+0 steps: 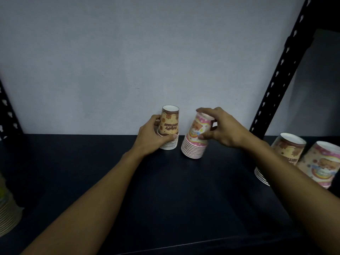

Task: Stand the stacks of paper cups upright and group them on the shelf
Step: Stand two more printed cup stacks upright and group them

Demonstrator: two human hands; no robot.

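A brown-and-yellow stack of paper cups [169,126] stands rim-down near the back of the dark shelf [165,199]. My left hand [153,138] is wrapped around its left side and lower part. Just to its right, a pink stack of paper cups [196,139] leans with its top tilted to the right. My right hand [219,127] grips that stack from the right, with fingers over its top and thumb on its side. The two stacks stand a small gap apart.
At the right edge stand another brown stack [283,153] and another pink stack [320,164], side by side. A pale stack of cups [7,214] sits at the far left. Black perforated shelf posts [281,70] rise on both sides, and a light wall lies behind.
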